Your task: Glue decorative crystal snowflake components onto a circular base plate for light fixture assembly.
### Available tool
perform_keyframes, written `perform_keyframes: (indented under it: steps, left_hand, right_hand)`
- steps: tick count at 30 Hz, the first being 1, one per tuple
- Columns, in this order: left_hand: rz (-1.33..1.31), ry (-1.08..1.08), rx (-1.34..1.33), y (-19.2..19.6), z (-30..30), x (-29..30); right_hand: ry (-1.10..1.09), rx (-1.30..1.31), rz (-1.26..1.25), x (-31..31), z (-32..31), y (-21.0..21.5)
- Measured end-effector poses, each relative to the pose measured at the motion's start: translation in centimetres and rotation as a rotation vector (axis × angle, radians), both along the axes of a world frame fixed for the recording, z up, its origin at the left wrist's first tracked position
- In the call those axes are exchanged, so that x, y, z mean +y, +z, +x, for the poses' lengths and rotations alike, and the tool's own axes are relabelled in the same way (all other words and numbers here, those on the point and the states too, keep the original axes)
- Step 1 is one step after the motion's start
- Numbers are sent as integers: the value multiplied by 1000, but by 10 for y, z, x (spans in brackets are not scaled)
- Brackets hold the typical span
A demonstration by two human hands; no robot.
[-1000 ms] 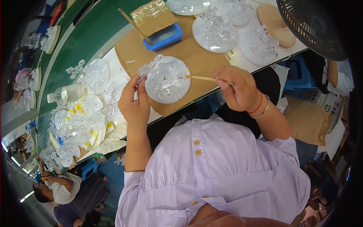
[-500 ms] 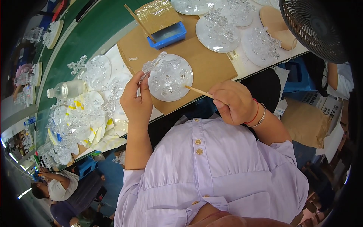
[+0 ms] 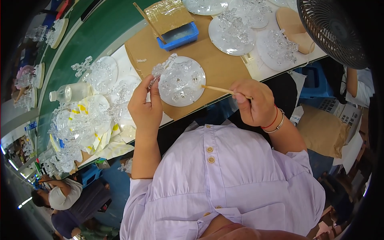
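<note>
A round white disc with clear plastic ornament pieces on it lies on brown cardboard in front of me. At its left edge, my left hand pinches a clear plastic ornament piece that reaches over the disc's upper left. My right hand is closed around a thin wooden stick. The stick's tip is at the right rim of the disc; whether it touches the surface I cannot tell.
A blue tray holding liquid stands beyond the disc, with a taped cardboard flap over it. Finished-looking white discs lie at the upper right beside a black fan. A clear bottle lies left among clear plastic parts.
My right hand has shifted right and slightly down at the wrist, and the stick's tip has moved up and right along the disc's edge. The left hand has barely moved.
</note>
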State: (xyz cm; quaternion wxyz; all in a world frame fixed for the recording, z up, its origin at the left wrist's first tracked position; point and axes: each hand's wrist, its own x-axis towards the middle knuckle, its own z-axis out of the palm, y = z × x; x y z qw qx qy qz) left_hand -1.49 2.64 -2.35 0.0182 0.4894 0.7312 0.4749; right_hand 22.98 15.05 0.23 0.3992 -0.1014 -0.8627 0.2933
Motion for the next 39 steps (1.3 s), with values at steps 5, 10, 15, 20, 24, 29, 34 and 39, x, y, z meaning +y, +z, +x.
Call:
perform_keyframes:
  steps: [5, 10, 15, 20, 24, 29, 34, 39]
  left_hand:
    - [-40, 15, 58, 4, 6, -3]
    - [-64, 16, 99, 9, 8, -7]
    - [-76, -10, 201, 25, 8, 2]
    - [-107, -208, 278, 48, 1, 22]
    - [-144, -213, 277, 53, -1, 26]
    - [-136, -156, 260, 58, 13, 25]
    - [-147, -118, 249, 57, 20, 14]
    - [-227, -152, 186, 62, 16, 3]
  right_hand:
    - [-30, 4, -3, 1, 1, 0]
    - [40, 19, 45, -7, 1, 3]
    - [45, -3, 42, -12, -1, -1]
    - [64, 18, 30, -17, 1, -2]
    - [-14, 30, -1, -10, 2, -3]
    - [-76, 9, -3, 5, 3, -5]
    - [-58, 2, 46, 16, 4, -4]
    - [-60, 7, 70, 19, 3, -1]
